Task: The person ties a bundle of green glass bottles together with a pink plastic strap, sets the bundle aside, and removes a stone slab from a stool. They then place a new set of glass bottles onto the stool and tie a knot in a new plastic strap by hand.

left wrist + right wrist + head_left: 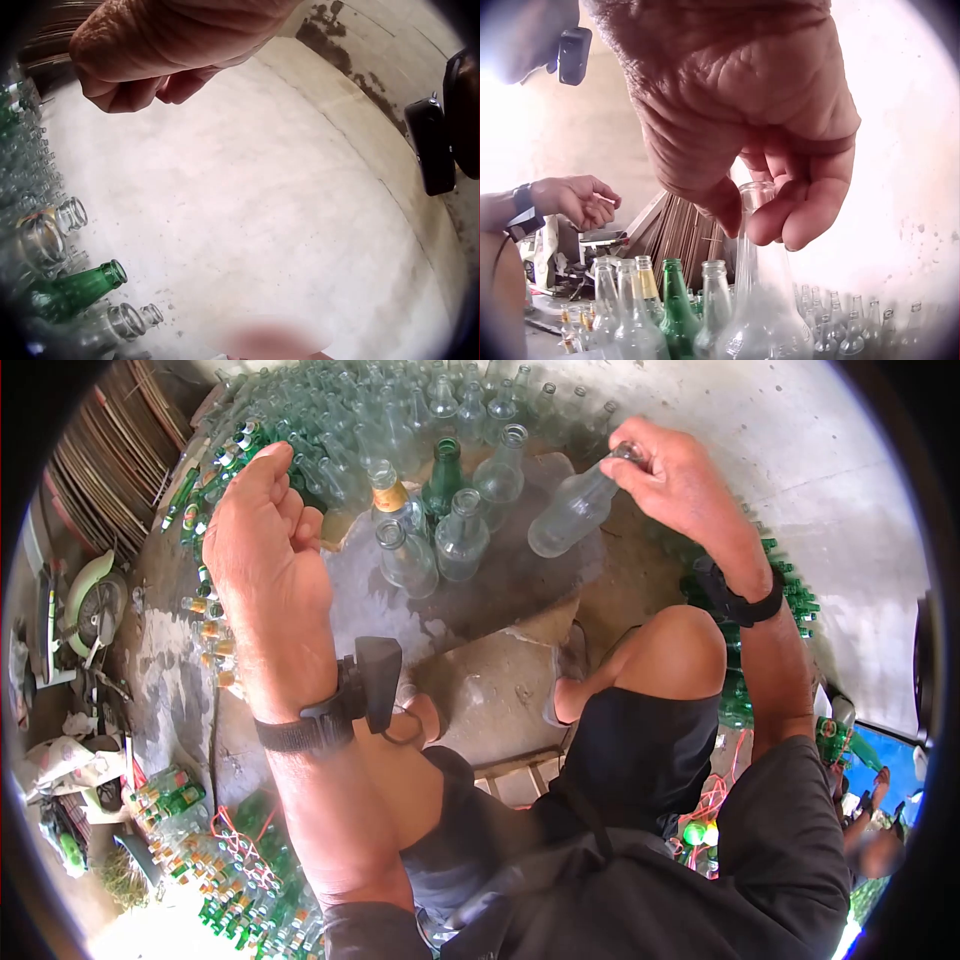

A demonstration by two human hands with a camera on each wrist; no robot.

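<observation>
A clear glass bottle (572, 513) hangs tilted from my right hand (672, 472), its neck pinched between thumb and fingers. In the right wrist view the fingertips (771, 225) press around the neck just below the bottle's mouth. My left hand (268, 550) is raised on the left with loosely curled fingers and holds nothing. Between the hands, a green bottle (443, 478) stands among several clear bottles (462, 535) on a low grey slab (500, 600). One of these clear bottles carries an orange-gold neck label (390, 497).
Behind the slab stand many clear bottles (350, 410), close to a pale wall (800, 470). Green bottles (735, 700) are massed at the right, and more crated bottles (240, 880) lie lower left. A wheel (98, 610) and stacked boards (115, 470) are at the left.
</observation>
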